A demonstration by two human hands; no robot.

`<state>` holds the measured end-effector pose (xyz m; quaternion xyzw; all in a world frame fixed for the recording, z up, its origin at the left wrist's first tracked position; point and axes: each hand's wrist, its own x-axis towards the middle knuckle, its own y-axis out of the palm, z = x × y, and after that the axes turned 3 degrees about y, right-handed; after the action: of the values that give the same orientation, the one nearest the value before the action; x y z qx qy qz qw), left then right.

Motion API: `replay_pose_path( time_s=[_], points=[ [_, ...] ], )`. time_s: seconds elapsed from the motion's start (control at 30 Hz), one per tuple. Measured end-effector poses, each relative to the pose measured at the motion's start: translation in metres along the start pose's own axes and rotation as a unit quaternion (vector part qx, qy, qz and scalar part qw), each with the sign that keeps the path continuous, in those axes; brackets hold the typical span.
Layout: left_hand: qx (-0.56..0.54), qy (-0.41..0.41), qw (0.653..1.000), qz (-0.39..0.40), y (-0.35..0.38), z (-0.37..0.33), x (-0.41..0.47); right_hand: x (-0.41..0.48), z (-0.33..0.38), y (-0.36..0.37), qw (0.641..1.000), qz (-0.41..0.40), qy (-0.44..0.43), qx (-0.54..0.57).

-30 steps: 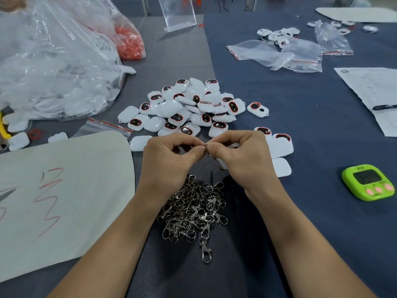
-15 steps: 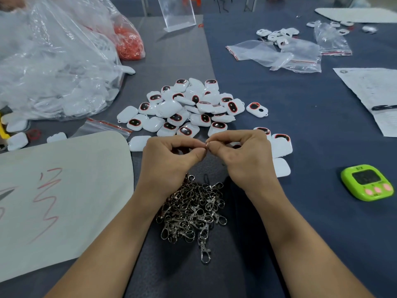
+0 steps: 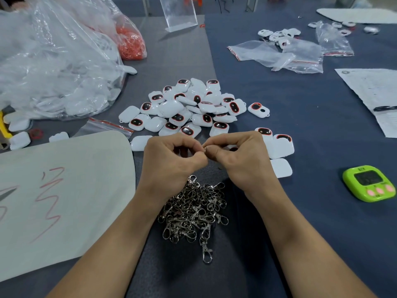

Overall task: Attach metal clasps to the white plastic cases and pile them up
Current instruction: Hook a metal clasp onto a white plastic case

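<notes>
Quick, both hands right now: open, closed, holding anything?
Left hand: closed, fingertips pinching a small metal ring.
Right hand: closed, pinching the same ring from the other side.

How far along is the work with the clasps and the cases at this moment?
Done: no case in view plainly bears a clasp. In hand: the left hand and right hand pinch a small metal piece between them. To do: the pile of white cases and the heap of clasps lie loose.

Between left grip (image 3: 171, 162) and right grip (image 3: 240, 160), small metal ring (image 3: 204, 149) now in plainer view.
</notes>
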<state>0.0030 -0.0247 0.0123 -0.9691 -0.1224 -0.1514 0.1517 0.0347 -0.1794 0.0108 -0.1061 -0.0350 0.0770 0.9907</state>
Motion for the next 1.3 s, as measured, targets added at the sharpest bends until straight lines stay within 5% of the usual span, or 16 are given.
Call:
replay_pose_path(
  time_s=[0.4, 0.93, 1.17, 1.3],
  points=[
    [-0.038, -0.023, 0.999, -0.026, -0.004, 0.003, 0.005, -0.004, 0.003, 0.007, 0.995, 0.000, 0.008, 0.095],
    [0.005, 0.015, 0.997, 0.078, -0.010, 0.001, 0.004, -0.005, 0.006, -0.003, 0.999, 0.005, -0.024, -0.041],
    [-0.015, -0.004, 0.998, 0.056, -0.008, 0.003, 0.004, -0.007, 0.009, 0.000, 0.994, -0.002, -0.063, -0.088],
    [0.068, 0.008, 0.997, -0.041, -0.009, 0.002, 0.003, -0.004, 0.008, 0.002, 0.998, -0.032, 0.016, -0.053]
  ],
)
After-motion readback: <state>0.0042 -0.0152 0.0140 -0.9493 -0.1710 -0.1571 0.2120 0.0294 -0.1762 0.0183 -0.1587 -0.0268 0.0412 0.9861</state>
